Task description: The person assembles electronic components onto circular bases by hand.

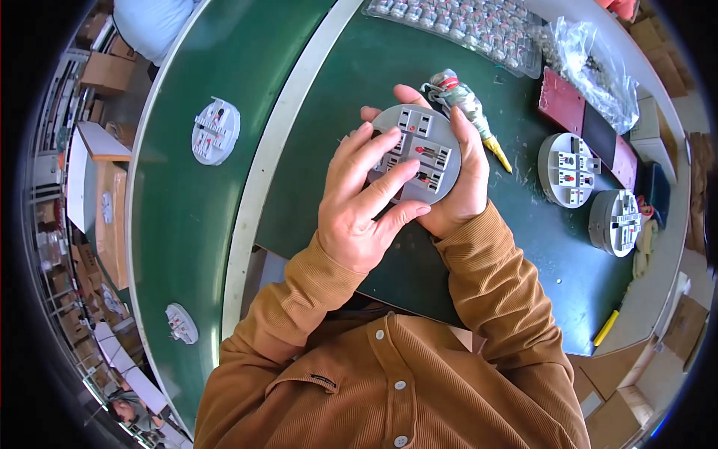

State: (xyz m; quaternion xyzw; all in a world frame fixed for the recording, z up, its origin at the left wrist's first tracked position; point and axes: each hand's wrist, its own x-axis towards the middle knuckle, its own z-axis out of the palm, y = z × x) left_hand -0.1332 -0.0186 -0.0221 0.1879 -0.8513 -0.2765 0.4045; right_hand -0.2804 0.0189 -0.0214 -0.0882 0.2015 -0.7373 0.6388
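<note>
A round grey plastic socket disc (428, 135) with several rectangular slots and red inner parts is held above the green work table (523, 247). My right hand (465, 179) cups it from underneath and from the right side. My left hand (364, 202) lies across its lower left face, the fingers pressing on the slots. Both sleeves are brown corduroy.
Two more grey discs (568, 169) (615, 221) lie to the right, beside a taped tool with a yellow tip (467, 105). A clear tray of small parts (464, 22), a plastic bag (591, 60) and a red block (562, 99) lie beyond. Two white discs (215, 131) (181, 323) ride the green belt on the left.
</note>
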